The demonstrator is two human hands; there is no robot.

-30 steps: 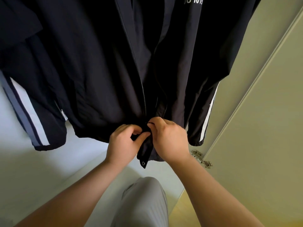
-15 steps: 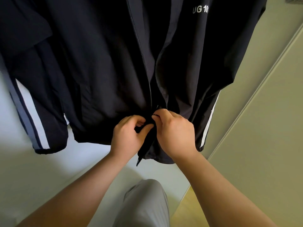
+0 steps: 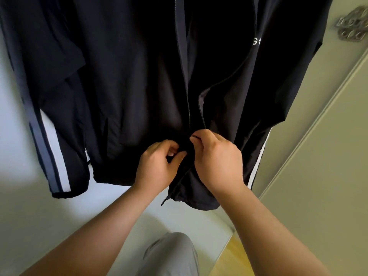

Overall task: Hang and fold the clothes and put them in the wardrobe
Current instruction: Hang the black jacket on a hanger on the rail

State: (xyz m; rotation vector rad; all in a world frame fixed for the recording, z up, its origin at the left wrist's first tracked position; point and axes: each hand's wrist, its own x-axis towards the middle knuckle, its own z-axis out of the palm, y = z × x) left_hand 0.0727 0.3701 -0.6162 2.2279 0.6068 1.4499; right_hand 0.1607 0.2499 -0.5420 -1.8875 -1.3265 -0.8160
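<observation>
The dark jacket (image 3: 139,86) hangs across the upper frame — thin, light, slippery cloth. At lower centre the left hand (image 3: 157,166) and right hand (image 3: 217,158) each pinch a zipper edge near the hem — the firmest place to hold.

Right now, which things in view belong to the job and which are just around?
In use: dark jacket, its zipper, left hand and right hand pinching its front edges.
Just around: metal hinge, grey trouser leg, wooden floor.

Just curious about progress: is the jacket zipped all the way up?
No, the jacket gapes open above the left hand and right hand.
</observation>
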